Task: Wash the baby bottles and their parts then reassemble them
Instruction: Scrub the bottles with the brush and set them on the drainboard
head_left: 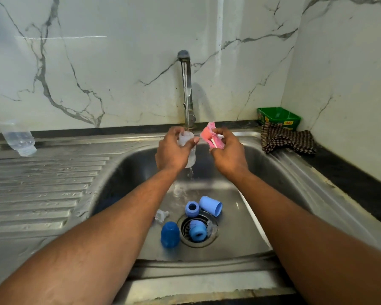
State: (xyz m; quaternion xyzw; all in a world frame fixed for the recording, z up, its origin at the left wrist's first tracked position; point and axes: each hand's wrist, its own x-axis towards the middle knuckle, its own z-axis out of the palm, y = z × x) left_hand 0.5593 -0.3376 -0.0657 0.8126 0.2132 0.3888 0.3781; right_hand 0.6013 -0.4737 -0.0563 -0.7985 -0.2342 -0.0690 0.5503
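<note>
Bottle (187, 148): clear plastic, light, stiff-ish, wet so probably slippery; under the tap (187, 89) stream above the sink (273, 172). Best taken round the body, not the rim.
Left hand (173, 150): fingers and thumb wrapped round the bottle, snug grip.
Right hand (228, 150): pinching a pink sponge brush (209, 135) just beside the bottle (soft head, thin white stick).
Loose parts: blue caps (210, 205), collars (192, 209), clear teat (161, 215) down by the drain.
Second bottle (18, 137): lying on the drainboard, well apart.
</note>
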